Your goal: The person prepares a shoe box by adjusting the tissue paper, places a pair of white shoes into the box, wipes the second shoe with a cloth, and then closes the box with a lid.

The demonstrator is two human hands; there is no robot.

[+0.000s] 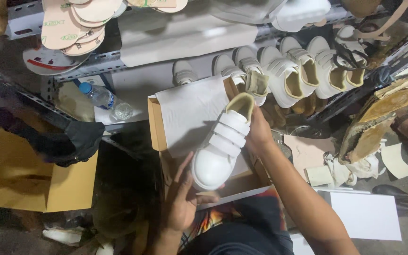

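One white strap sneaker (224, 144), three straps across the top and tan heel lining, sits over an open cardboard shoebox (155, 123) lined with white tissue paper (190, 113), at centre of view. Left hand (181, 198) at 6 o'clock of the shoe: fingers spread, cupping the toe. Right hand (259, 132) at 3 o'clock: wrapped around the heel, fingers hidden behind the shoe. At 12 to 2 o'clock, a row of matching white sneakers (284, 71) on a metal rack (90, 63); about seven counted, the leftmost partly hidden by the tissue, the rightmost muddled by dark straps. A stack of tan insoles (74, 23) at 11 o'clock, count unclear, cut off by the frame. One plastic water bottle (101, 97) at 10 o'clock. One brown box (20, 174) at 8 o'clock.
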